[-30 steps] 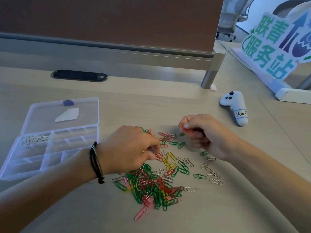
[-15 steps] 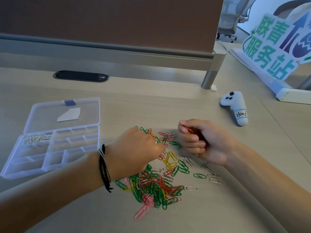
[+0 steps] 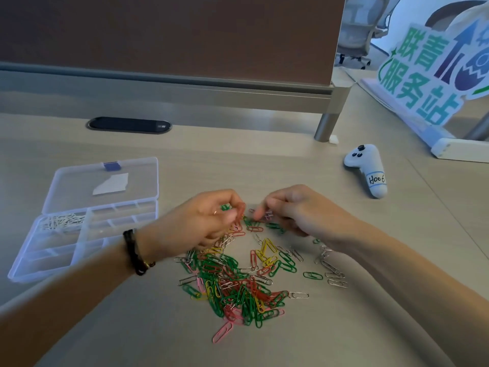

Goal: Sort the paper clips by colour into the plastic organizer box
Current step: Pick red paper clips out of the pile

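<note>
Left hand (image 3: 201,223) pinches what looks like a red clip (image 3: 240,217); right hand (image 3: 296,210) curls, contents unclear; paper clips (image 3: 238,284) seem light, slippery, tangle-prone; pinch one loop.

Your left hand (image 3: 201,221) covers the far-left part of the paper clip pile (image 3: 238,282), and its fingers (image 3: 232,210) are too motion-blurred to tell what they're pinching. Same blur on your right hand (image 3: 299,210). The sign (image 3: 434,75) gets cut off by the right edge.
</note>
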`<act>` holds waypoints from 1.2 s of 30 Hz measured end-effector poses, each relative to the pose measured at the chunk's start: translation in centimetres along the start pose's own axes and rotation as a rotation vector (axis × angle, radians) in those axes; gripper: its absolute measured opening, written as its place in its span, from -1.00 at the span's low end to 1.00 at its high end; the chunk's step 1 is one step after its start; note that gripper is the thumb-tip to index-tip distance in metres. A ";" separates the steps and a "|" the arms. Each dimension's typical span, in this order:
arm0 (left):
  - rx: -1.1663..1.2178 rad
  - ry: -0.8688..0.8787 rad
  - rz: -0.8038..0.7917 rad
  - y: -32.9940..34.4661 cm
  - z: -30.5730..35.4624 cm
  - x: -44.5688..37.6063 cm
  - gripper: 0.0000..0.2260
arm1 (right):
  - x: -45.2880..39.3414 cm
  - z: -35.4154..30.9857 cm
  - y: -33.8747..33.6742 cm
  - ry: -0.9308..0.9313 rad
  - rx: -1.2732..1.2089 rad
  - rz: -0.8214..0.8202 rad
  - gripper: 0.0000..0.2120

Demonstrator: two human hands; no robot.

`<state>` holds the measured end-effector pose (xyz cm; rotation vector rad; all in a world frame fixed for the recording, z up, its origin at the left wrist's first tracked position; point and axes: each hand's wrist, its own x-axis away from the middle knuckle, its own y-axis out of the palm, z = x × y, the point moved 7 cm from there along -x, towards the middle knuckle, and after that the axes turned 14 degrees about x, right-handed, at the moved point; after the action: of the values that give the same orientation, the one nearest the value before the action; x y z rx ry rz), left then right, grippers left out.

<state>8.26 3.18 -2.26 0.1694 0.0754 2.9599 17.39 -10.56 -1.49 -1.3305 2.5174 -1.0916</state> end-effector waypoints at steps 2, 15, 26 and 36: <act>0.454 -0.055 -0.082 0.2 -0.9 0.4 -0.91 | -1.1 -1.1 -0.4 -0.067 0.215 0.041 -0.70; 0.803 -0.056 -0.090 0.4 -1.0 -1.4 -0.61 | -3.5 -4.8 -0.5 -0.178 1.092 0.144 -0.78; 0.253 -0.068 0.185 -2.1 0.0 -1.4 -0.69 | -1.9 -6.8 1.6 -0.340 1.478 0.002 -0.92; -1.152 0.279 0.173 1.6 1.5 -1.9 -0.75 | -2.7 -2.0 -3.2 -0.142 0.603 0.101 -0.86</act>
<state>9.99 1.38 -0.88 -0.4005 -1.5873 2.6370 20.48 -8.63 1.42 -1.0492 1.8982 -1.5045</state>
